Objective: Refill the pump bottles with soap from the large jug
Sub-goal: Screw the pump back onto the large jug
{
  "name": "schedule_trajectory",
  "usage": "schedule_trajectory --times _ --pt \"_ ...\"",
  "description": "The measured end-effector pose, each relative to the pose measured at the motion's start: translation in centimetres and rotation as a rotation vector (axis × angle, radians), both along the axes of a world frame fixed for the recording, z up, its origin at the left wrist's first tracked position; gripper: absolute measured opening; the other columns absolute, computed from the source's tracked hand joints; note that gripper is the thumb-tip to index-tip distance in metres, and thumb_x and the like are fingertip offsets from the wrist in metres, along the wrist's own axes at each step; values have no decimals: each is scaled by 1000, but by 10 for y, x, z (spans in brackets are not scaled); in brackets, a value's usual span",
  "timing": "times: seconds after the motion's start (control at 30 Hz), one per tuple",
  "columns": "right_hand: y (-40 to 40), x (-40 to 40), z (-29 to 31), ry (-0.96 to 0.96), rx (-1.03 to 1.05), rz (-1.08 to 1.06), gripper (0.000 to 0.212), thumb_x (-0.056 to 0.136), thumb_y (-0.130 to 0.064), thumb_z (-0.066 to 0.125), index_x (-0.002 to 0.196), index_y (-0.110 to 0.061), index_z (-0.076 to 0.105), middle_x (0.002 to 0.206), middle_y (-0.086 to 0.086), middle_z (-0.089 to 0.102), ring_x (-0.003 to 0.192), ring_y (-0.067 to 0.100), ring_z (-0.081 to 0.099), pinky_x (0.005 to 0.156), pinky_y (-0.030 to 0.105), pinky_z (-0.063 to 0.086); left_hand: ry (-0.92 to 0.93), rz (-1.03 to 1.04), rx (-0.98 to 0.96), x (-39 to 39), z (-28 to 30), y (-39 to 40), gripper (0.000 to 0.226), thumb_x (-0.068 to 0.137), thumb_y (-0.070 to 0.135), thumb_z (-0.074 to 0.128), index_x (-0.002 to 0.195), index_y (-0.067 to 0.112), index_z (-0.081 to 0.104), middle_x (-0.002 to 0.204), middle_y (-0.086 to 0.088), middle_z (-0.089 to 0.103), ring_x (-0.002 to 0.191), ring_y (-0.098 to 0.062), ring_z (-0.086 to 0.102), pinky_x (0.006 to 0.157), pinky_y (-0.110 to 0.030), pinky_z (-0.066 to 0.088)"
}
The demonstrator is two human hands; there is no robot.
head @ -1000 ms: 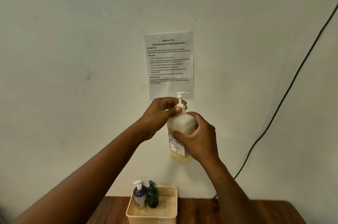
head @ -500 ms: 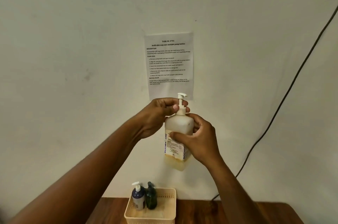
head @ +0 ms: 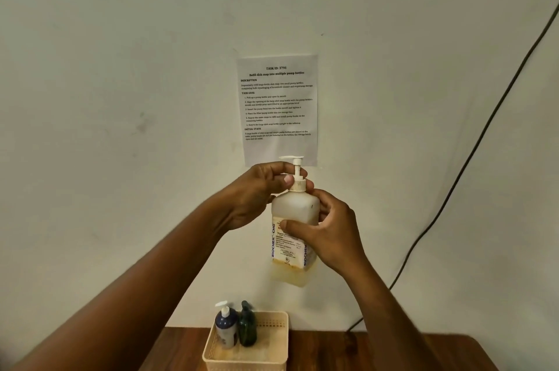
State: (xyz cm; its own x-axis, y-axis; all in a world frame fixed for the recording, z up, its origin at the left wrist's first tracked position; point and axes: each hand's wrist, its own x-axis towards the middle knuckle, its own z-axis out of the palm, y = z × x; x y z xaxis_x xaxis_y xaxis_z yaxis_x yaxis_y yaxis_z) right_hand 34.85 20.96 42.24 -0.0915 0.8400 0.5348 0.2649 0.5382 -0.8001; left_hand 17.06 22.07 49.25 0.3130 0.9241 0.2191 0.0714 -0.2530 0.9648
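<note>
My forearms are bare, no sleeves in view; my left hand (head: 257, 195) and right hand (head: 329, 234) wear no gloves; short plain nails.

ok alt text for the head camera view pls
A person holds a translucent pump bottle up before a wall, left hand pinching its pump collar, right hand gripping its body. Below, a basket on a wooden table holds two smaller bottles.

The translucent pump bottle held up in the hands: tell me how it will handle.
The translucent pump bottle is probably light for its size: yellowish soap shows only near its base. Its flat sides should resist rolling. The tall pump head may make it tippy when set down.
</note>
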Motion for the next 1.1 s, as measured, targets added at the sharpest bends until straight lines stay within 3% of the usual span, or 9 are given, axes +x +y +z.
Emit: schedule_trajectory --times 0.1,0.2,0.3,0.43,0.53,0.63,0.83,1.0,1.1 --pt "0 0 0 -33 1 -33 71 61 -52 87 124 -34 60 109 -14 70 93 7 68 79 36 61 13 48 35 6 -3 -4 28 104 26 58 121 9 71 122 -11 76 119 -25 70 103 -41 53" --pt "-1 -2 2 -63 19 -49 69 62 -54 86 122 -36 59 109 -14 69 94 7 68 79 35 61 -24 179 143 15 -6 -8 18 88 31 78 95 15 81 99 -2 79 90 -12 74 75 -24 59" --pt "-2 -1 4 -55 20 -39 69 59 -54 87 120 -37 60 106 -15 69 91 6 68 77 32 61 16 215 211 13 -3 -5 9 91 14 77 83 15 81 105 -3 80 96 -16 74 80 -27 61" --pt "-6 5 7 -1 -4 103 67 57 -49 90 116 -40 63 102 -19 72 91 4 70 75 31 62 -11 -145 74 -8 11 -7 33 99 9 61 127 -8 65 119 -17 72 111 -24 69 94 -32 57" --pt "-7 4 9 9 5 94 67 57 -50 90 117 -37 63 102 -16 73 90 4 71 75 31 62 1 -178 69 -8 14 -9 37 102 11 57 135 -5 61 128 -20 69 118 -28 67 104 -39 54" --pt "-6 5 11 -29 40 -1 67 57 -56 87 116 -37 62 100 -17 71 87 2 69 73 28 61 25 2 146 2 9 -13 34 98 20 66 127 4 70 126 -11 74 115 -20 70 99 -33 55" --pt "-7 3 11 -119 83 -93 63 56 -62 81 112 -51 53 97 -26 65 84 -2 66 69 24 61 224 477 387 19 -1 -21 33 79 39 88 78 9 75 77 -11 72 69 -26 66 67 -36 52" --pt "-8 12 9 -82 42 -7 64 52 -58 85 109 -45 60 96 -23 69 86 -3 67 66 20 58 279 235 344 13 4 -26 22 97 24 71 89 5 79 84 -8 75 78 -14 65 76 -28 48" --pt "-9 17 12 -57 16 90 62 52 -52 89 107 -45 63 97 -24 70 88 -1 68 65 15 55 231 131 346 7 4 -27 25 100 19 66 97 -4 76 95 -26 71 88 -21 62 84 -37 46"
